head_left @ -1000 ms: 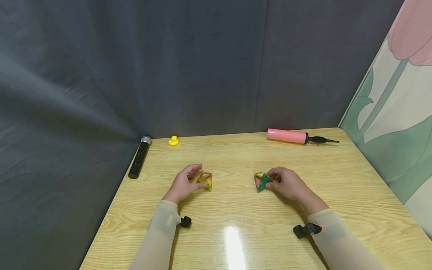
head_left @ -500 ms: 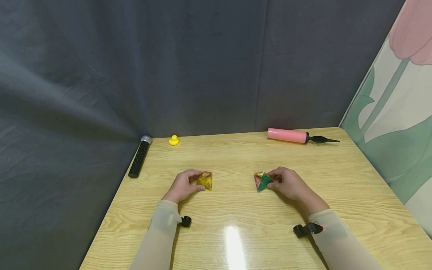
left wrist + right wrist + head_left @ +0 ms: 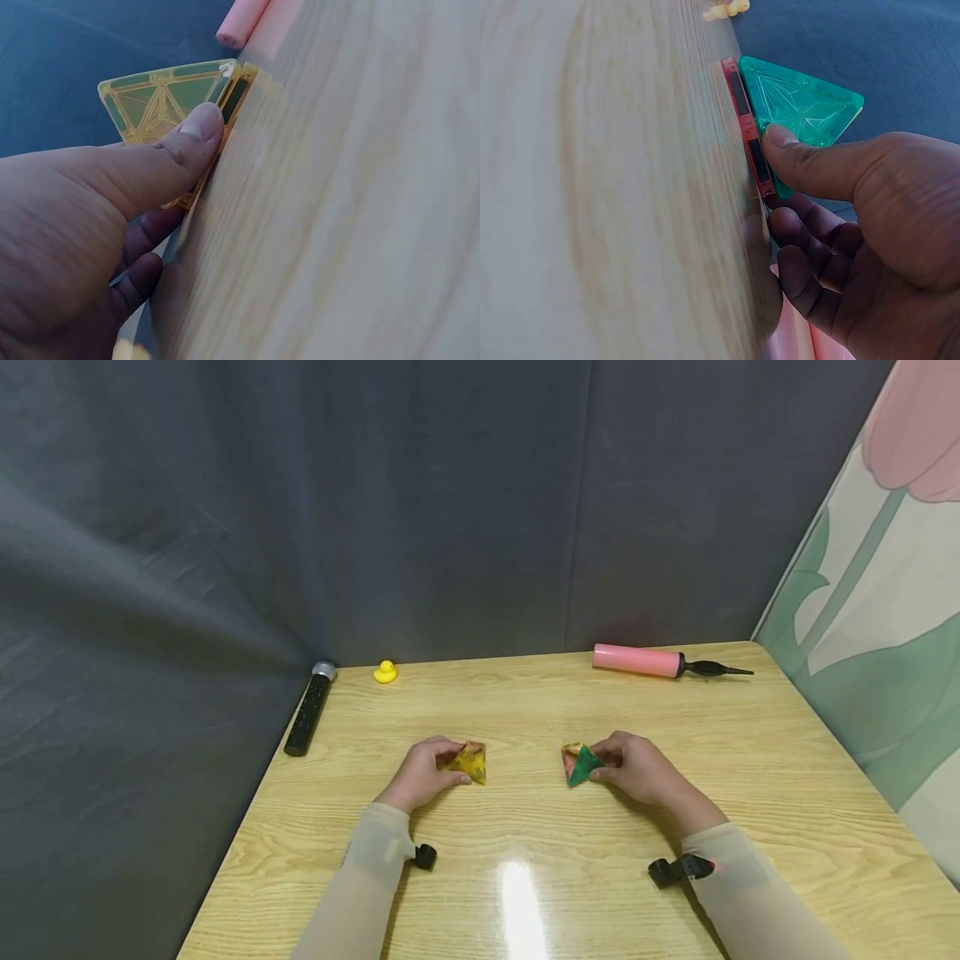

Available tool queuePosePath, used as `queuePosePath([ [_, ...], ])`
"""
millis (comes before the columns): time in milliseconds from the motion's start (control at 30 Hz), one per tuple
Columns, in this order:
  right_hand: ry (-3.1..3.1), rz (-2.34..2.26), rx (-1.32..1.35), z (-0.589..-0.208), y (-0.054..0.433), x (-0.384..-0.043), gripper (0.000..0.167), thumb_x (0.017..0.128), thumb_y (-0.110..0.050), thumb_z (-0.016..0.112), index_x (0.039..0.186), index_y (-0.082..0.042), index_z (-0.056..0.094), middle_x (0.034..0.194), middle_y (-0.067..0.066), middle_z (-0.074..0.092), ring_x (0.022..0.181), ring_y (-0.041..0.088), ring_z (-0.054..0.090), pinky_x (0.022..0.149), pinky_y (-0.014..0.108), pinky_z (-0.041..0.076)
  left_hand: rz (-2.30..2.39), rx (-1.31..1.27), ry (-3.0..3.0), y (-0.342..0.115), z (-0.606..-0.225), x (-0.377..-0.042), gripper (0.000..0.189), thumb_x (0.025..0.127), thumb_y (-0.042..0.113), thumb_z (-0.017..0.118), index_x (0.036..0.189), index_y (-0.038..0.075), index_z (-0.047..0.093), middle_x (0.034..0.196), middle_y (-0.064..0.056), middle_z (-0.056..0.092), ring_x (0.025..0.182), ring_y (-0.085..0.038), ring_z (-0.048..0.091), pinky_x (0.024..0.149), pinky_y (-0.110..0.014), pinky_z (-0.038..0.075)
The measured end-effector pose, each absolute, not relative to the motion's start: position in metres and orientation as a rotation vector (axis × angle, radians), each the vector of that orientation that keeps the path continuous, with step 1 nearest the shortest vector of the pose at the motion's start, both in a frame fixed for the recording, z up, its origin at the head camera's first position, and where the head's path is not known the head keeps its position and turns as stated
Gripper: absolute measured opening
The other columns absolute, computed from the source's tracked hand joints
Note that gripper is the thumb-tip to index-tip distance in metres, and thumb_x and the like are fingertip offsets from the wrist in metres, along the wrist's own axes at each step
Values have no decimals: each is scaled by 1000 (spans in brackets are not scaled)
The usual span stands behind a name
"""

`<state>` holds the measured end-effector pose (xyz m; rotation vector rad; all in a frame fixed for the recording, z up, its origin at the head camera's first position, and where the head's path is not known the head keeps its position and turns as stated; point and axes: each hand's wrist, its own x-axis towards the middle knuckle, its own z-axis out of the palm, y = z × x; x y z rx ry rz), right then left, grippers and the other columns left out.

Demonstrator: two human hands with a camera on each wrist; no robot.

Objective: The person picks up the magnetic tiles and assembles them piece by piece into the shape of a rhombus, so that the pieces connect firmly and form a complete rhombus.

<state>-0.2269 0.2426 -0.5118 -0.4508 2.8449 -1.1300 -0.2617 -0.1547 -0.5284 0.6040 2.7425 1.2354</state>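
Note:
In the head view my left hand [image 3: 422, 774] pinches a small pyramid of magnetic tiles with a yellow triangular face [image 3: 471, 763]. The left wrist view shows the thumb pressed on a clear yellow tile [image 3: 161, 97], with the lower edge right at the tabletop. Opposite, my right hand [image 3: 636, 767] pinches a second small pyramid of magnetic tiles by its green triangular face [image 3: 585, 765]. Seen from the right wrist, the thumb lies on the green tile [image 3: 799, 97], and a red tile [image 3: 742, 105] with dark magnets runs along the table. A gap of bare wood separates the two pyramids.
A black microphone [image 3: 309, 712] lies at the table's left edge, near a yellow rubber duck [image 3: 386, 672]. At the back right is a pink hand pump [image 3: 637, 660] with a black nozzle. A dark curtain [image 3: 450, 510] hangs behind the wooden table [image 3: 517, 827].
My left hand's fingers have closed on the yellow-faced pyramid, which has since moved a little to the right. The right hand has stayed almost in place with its pyramid.

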Motion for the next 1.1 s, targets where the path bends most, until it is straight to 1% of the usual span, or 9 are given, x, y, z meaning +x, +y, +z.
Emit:
queuePosePath([
  [133, 2845, -1125, -458, -512, 240, -226, 29, 89, -11, 86, 116, -5, 77, 94, 0, 65, 84, 17, 59, 74, 35, 51, 1203, 634, 2734, -141, -527, -259, 46, 84, 23, 89, 127, 13, 75, 114, 7, 67, 107, -13, 63, 96, -36, 54],
  [433, 2818, -1142, -488, -512, 235, -222, 28, 89, -12, 86, 115, -7, 77, 96, -2, 64, 84, 16, 58, 73, 34, 51, 1187, 677, 2677, -110, -526, -253, 50, 84, 24, 89, 131, 14, 73, 120, 8, 66, 110, -11, 63, 97, -30, 53],
  [633, 2794, -1149, -509, -511, 230, -217, 28, 89, -12, 86, 115, -8, 77, 96, -3, 64, 83, 16, 58, 72, 32, 51, 1187, 681, 2656, -96, -526, -249, 51, 84, 23, 90, 132, 15, 73, 116, 10, 66, 108, -9, 62, 97, -28, 53],
  [767, 2792, -1149, -516, -510, 227, -214, 29, 89, -12, 85, 116, -8, 77, 96, -3, 63, 83, 16, 58, 72, 32, 51, 1177, 696, 2658, -89, -528, -248, 52, 84, 25, 90, 133, 17, 73, 117, 11, 67, 108, -8, 62, 96, -27, 53],
  [1100, 2791, -1151, -542, -513, 224, -213, 29, 89, -12, 86, 116, -8, 77, 94, -5, 62, 84, 15, 58, 72, 31, 52, 1180, 746, 2660, -75, -527, -244, 52, 83, 27, 90, 131, 15, 73, 112, 11, 67, 103, -6, 62, 93, -25, 54],
])
